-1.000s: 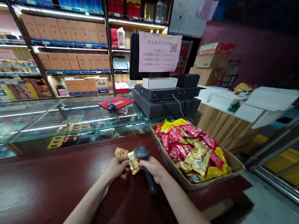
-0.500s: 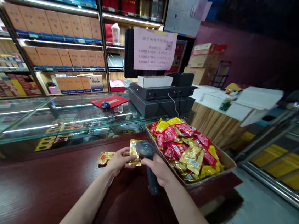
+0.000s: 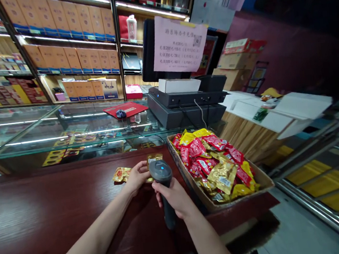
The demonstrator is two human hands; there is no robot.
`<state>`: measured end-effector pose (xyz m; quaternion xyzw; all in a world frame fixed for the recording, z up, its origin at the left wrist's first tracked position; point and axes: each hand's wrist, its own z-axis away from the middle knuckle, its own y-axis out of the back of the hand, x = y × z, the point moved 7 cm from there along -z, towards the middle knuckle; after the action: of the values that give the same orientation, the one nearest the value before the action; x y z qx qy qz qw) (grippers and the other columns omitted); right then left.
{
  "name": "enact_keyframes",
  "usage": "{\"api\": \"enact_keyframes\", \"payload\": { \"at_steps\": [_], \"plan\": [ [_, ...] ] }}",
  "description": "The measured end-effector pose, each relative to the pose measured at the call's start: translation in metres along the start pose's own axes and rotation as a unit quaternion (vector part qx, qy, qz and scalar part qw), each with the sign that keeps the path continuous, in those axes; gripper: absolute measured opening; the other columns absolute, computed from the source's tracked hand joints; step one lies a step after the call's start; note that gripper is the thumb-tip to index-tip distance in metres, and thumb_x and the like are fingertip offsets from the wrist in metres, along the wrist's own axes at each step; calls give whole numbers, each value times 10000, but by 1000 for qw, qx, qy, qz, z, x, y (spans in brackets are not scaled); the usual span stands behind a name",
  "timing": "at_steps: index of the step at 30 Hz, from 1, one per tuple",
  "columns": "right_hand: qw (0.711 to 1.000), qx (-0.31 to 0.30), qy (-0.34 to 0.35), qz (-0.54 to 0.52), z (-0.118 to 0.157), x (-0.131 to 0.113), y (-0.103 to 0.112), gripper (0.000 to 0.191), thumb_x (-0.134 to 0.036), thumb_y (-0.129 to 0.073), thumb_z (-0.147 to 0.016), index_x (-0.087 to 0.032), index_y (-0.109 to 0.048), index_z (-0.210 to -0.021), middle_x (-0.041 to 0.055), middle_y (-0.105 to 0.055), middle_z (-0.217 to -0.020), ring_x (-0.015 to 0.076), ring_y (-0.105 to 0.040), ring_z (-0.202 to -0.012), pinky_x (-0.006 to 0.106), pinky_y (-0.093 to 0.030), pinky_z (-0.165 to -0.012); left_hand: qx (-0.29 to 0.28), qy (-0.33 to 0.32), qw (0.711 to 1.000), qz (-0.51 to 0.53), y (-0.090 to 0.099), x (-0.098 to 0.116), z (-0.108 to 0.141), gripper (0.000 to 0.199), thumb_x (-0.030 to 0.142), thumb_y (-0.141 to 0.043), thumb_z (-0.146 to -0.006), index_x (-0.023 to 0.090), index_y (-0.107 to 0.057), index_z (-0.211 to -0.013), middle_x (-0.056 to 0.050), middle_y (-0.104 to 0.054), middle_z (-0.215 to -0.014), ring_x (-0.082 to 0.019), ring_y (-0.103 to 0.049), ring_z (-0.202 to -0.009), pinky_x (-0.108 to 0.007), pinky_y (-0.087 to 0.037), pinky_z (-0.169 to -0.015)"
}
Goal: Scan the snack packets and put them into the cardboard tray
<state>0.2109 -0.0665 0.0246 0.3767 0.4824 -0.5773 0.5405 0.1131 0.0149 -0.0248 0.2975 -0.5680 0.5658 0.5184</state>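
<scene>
Barcode scanner (image 3: 161, 172), blk, blue LED (image 3: 162, 167), R hand (image 3: 172, 197), gold pkt (image 3: 154, 157) under L hand (image 3: 137, 177)

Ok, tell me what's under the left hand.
A gold packet lies under the left hand, showing just past the fingers. The scanner in the right hand covers most of the rest, so its middle and any label can't be seen.

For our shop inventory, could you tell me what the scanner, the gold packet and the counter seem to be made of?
The scanner looks like dark matte plastic, with a dull surface. The gold packet looks like glossy metallised film, its creases catching light. The counter looks like polished reddish-brown wood or laminate; its glossy grain cannot settle which.
</scene>
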Motion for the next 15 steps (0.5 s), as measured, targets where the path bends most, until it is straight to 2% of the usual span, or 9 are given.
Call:
{"api": "enact_keyframes", "payload": {
  "at_steps": [6,11,15],
  "plan": [
    [1000,-6,2,17,0,2,0,226,-347,-617,-686,-146,-535,-622,-56,-473,-407,60,-400,-340,193,-355,-368,-12,-2,1000,9,1,-1,-3,504,222,-810,-524,172,-553,-955,-28,-701,-863,-78,-584,-503,-179,-453,-460],
    [1000,-3,6,13,0,0,-1,218,-324,-615,-680,-152,-517,-589,-59,-456,-398,62,-392,-337,195,-347,-361,-43,-25,999,-12,-6,4,1,479,193,-768,-588,159,-584,-1028,-41,-706,-911,-72,-571,-515,-157,-402,-425],
    [1000,11,17,-3,3,-3,2,171,-299,-637,-673,-140,-581,-653,-33,-525,-468,84,-455,-396,212,-381,-396,-48,-31,998,-15,-7,5,2,444,232,-777,-602,165,-583,-996,-42,-711,-920,-106,-617,-566,-191,-462,-478]
  ]
}}
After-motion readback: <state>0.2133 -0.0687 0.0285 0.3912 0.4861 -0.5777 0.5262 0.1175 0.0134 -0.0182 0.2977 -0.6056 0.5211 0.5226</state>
